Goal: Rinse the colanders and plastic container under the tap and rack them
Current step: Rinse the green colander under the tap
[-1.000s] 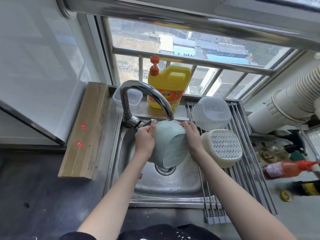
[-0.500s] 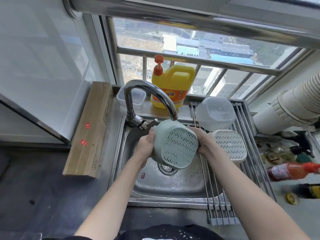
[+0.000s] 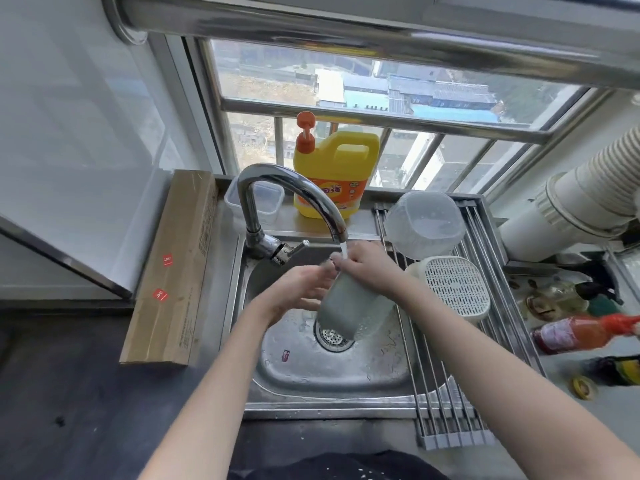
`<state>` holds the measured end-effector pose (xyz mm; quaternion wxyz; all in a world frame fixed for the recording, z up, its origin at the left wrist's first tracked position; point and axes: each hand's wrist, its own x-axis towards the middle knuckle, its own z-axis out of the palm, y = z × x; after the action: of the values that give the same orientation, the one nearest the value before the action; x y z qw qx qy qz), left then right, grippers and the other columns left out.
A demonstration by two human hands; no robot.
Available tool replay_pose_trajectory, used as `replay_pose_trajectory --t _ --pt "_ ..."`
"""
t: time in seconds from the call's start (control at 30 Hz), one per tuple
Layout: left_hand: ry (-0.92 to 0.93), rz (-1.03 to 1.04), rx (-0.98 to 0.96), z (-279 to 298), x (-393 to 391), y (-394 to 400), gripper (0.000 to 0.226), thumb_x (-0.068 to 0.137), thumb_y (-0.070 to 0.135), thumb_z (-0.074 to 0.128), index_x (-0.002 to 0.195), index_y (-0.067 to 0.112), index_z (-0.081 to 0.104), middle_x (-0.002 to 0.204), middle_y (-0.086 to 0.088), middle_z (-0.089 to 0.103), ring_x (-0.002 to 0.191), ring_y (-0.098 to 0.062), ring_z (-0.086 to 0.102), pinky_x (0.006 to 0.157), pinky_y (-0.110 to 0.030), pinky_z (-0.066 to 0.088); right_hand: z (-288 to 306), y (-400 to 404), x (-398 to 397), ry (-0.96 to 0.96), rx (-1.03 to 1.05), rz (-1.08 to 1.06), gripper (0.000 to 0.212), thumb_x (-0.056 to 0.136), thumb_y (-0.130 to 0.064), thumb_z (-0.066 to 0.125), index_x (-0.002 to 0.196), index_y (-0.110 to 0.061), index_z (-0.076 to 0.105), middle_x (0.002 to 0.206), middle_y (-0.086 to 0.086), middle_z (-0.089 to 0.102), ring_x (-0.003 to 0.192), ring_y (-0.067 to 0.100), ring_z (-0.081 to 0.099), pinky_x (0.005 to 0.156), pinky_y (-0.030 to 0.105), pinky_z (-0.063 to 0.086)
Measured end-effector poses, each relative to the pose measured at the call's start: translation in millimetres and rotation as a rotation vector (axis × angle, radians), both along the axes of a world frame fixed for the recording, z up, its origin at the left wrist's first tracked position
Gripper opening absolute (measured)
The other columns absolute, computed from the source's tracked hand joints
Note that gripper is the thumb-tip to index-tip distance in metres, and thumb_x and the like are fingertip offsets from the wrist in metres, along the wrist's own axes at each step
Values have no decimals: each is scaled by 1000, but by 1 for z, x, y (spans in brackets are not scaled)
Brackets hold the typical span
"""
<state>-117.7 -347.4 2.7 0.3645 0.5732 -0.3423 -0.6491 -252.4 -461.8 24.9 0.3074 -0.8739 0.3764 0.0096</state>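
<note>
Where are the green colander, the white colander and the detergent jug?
green colander (image 3: 349, 303): head view, its side wall.
white colander (image 3: 453, 287): head view, perforated base.
detergent jug (image 3: 332, 161): head view, yellow body.

Two bare forearms, no sleeves visible up to frame edge. No watch, rings, bands or gloves on left hand or right hand. Fingers partly blurred, nails can't be read. At bottom centre, a strip of dark garment, black or v. dark navy, w/ a few small white specks on the fabric. Rest of body out of frame.
</note>
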Motion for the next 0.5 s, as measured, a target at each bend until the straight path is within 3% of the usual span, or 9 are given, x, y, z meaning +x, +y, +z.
replay_pose_trajectory --t 0.07,0.13,0.2,0.27,0.3,0.37,0.4,0.47,0.5 --pt "-111 -42 -35 -2 -11 -3 17 79 27 74 90 15 69 75 3 71 66 -12 66 56 -23 51 4 13 8 -188 3 -80 38 97 -21 47 61 -11 53 63 -7 44 69 21 44 64 29 27" --pt "-93 34 -36 -12 -14 2 15 74 11 78 86 15 70 75 0 71 67 -13 65 59 -24 52 5 16 5 -498 70 -339 23 99 -15 42 81 -13 57 76 -9 52 75 17 49 66 28 36" --pt "5 136 -43 -25 -9 12 24 66 12 83 88 13 74 81 -5 72 75 -17 65 68 -30 51 4 13 -7 -627 125 -618 14 101 -16 41 104 -13 54 98 -7 56 90 13 52 79 28 43" --pt "97 170 -70 -37 -2 21 36 50 25 91 81 13 77 79 -4 74 75 -17 65 70 -30 51 -7 11 -24 -580 411 -814 41 98 -36 47 133 -15 40 128 -5 43 120 15 43 98 32 35" --pt "134 163 -71 -40 -1 22 44 42 31 93 79 13 78 79 -4 74 75 -16 65 70 -31 51 -14 16 -30 -529 628 -869 60 93 -50 50 141 -21 31 137 -5 36 128 17 36 102 41 33" --pt "157 92 -83 -41 -5 22 46 38 29 93 78 12 78 78 -5 74 75 -16 66 69 -29 53 -28 32 -36 -508 975 -861 75 81 -68 51 143 -30 31 144 0 40 131 25 38 93 56 40" --pt "129 36 -85 -39 -8 21 42 42 24 91 80 10 77 78 -5 74 75 -16 66 68 -27 54 -32 40 -35 -551 1027 -828 74 78 -68 54 139 -29 38 140 5 47 127 30 46 84 54 49" --pt "70 -25 -78 -33 -11 18 41 50 14 86 88 5 74 82 -6 73 78 -18 66 73 -30 55 -35 48 -33 -678 911 -834 72 71 -60 63 131 -25 47 128 10 55 117 31 55 72 46 56" --pt "58 -27 -79 -31 -11 17 42 54 10 84 94 5 72 86 -7 73 82 -18 66 77 -33 54 -35 49 -33 -714 804 -852 72 69 -55 66 131 -24 46 124 8 55 112 25 58 74 45 57"
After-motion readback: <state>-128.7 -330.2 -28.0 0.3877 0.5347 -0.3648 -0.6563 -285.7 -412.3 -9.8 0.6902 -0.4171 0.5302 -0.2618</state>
